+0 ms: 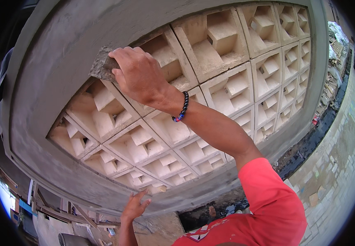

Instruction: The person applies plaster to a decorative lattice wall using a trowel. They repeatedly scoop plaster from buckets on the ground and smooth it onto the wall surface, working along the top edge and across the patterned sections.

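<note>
Clearly, the right hand (138, 76) pinches a grey pad (103, 64) at the block panel's (210, 80) upper-left edge, grey frame (54, 78) open beyond; it points left, long axis partly hidden. The left hand (134, 207) spreads below.

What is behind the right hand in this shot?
Cream lattice blocks show around the right hand, with grey plaster beside the rough grey piece in its grip. Whatever lies directly behind the hand is covered and cannot be seen.
</note>
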The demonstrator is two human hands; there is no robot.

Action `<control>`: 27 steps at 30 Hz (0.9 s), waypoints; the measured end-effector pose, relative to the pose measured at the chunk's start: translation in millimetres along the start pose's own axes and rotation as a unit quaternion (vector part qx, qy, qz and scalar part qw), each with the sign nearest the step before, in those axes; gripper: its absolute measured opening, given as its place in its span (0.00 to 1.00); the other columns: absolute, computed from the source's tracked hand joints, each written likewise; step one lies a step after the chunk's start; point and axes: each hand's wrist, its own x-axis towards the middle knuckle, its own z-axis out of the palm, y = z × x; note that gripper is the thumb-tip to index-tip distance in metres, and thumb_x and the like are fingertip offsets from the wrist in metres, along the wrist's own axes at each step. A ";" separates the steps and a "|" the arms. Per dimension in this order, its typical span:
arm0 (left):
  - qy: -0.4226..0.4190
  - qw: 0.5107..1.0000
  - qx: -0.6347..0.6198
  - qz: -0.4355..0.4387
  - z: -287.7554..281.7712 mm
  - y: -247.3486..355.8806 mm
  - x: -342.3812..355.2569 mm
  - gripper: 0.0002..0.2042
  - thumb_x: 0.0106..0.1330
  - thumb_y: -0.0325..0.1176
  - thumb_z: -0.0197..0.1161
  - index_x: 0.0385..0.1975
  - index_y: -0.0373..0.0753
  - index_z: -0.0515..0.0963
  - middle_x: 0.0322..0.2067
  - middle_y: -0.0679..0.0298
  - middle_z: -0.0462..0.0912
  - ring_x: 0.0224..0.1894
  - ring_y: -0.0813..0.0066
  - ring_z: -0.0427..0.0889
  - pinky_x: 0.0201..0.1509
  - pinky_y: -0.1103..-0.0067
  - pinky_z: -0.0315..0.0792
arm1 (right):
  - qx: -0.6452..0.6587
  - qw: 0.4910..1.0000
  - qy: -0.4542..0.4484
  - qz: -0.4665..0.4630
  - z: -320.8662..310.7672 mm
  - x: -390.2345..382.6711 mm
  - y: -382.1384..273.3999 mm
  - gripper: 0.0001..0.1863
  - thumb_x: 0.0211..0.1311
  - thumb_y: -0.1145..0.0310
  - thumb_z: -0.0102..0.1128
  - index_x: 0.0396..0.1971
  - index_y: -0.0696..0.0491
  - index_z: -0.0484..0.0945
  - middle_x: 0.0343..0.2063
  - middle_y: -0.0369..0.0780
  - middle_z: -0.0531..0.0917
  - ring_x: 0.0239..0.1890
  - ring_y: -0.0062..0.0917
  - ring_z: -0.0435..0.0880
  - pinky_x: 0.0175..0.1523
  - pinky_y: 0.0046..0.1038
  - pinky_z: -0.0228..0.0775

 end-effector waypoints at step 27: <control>-0.120 0.989 -0.051 -0.062 48.4 -11.3 18.1 0.25 0.65 0.42 0.62 0.59 0.35 0.70 0.50 0.49 0.80 0.53 0.59 0.80 0.56 0.71 0.71 | 0.577 0.697 0.196 0.378 3.8 -26.8 6.9 0.16 0.65 0.71 0.57 0.48 0.58 0.64 0.38 0.41 0.80 0.35 0.18 0.77 0.32 0.19 0.70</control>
